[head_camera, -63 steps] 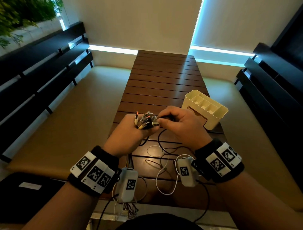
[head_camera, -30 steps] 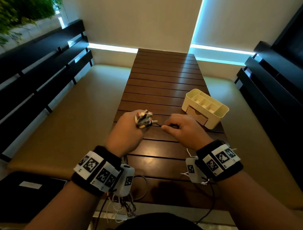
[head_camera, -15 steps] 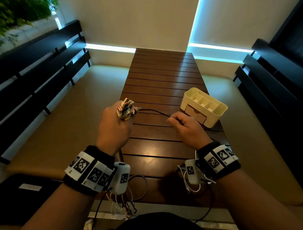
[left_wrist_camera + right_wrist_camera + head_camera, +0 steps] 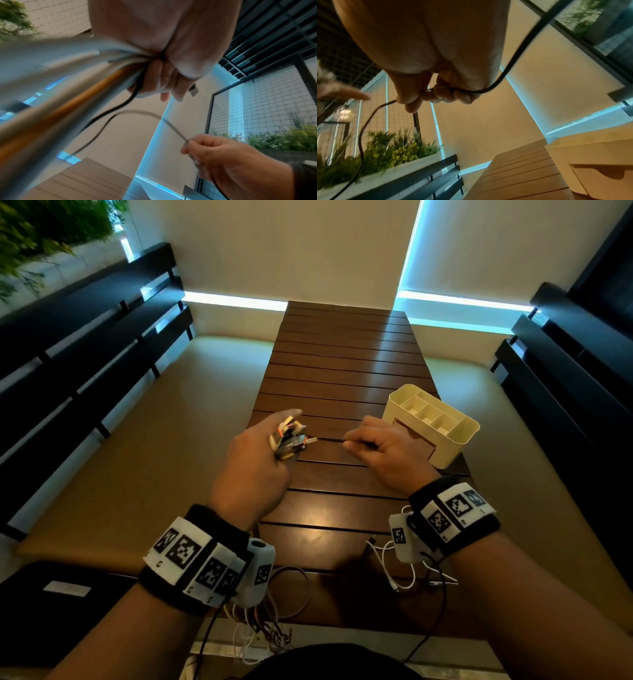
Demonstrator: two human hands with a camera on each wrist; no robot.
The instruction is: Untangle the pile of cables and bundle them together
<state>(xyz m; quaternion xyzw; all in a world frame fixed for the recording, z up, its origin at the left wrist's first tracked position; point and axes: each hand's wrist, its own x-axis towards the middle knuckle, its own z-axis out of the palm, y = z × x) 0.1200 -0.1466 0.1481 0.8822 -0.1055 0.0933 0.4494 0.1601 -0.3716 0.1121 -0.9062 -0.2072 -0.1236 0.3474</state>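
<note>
- The left hand (image 4: 255, 470) is closed in a fist around a bundle of cables (image 4: 288, 440), held above the slatted wooden worktop (image 4: 342, 364); the plug ends stick out of the top of the fist beside the thumb.
- From the left wrist view, white, grey and orange cables (image 4: 96, 83) run out of the bottom of that fist toward the camera, blurred.
- The right hand (image 4: 390, 453) pinches a thin black cable (image 4: 325, 438) between thumb and curled fingers; the cable stretches nearly straight from the bundle to the pinch.
- In the right wrist view the black cable (image 4: 508, 65) passes through the closed fingers (image 4: 447, 94) and trails away on both sides.
- A loose white cable (image 4: 387, 570) lies on the near part of the worktop under the right wrist.
- A cream organiser box (image 4: 459, 436) with open compartments stands on the worktop just beyond the right hand.
</note>
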